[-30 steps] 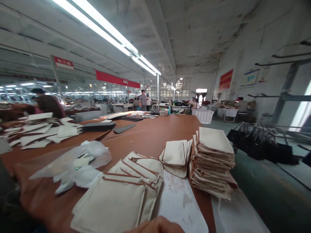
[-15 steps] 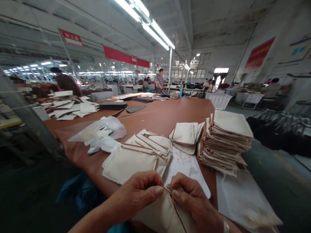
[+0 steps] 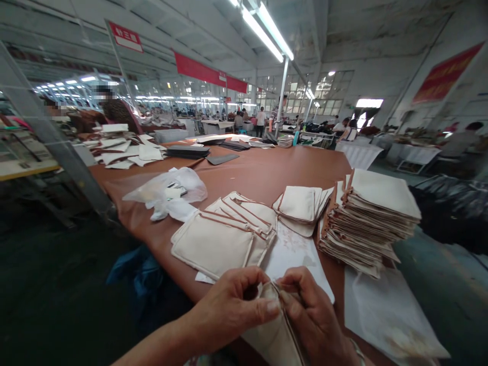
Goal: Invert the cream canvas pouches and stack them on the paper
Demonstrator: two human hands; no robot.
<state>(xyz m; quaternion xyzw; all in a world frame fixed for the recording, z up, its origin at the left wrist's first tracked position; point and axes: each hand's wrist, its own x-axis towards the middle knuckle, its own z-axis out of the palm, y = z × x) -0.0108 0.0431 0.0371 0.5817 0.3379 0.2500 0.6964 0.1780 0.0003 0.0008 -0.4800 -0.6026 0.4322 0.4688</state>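
Observation:
Between both hands is a cream fabric piece point(image 3: 271, 333) with a brown edge, held at the table's near edge. My left hand point(image 3: 244, 302) pinches its upper edge between thumb and fingers. Close beside it, my right hand point(image 3: 310, 310) grips the same edge from the other side, and the fingertips nearly meet. Most of the lower part of the piece is out of view or behind the right hand. Just beyond the hands lies a fanned group of similar cream pieces point(image 3: 213, 244) with brown edging.
A tall stack of cream pieces point(image 3: 385, 195) stands at the right, near a smaller pile point(image 3: 299, 203). White sheets point(image 3: 293, 254) lie under them. A clear plastic bag point(image 3: 190, 183) sits left on the brown-covered table point(image 3: 259, 173). A metal post point(image 3: 64, 137) rises at the left edge.
The view has shifted, so the table things appear farther right and slightly higher. Both hands keep hold of the fabric piece, whose top edge is now folded more upright between the fingers.

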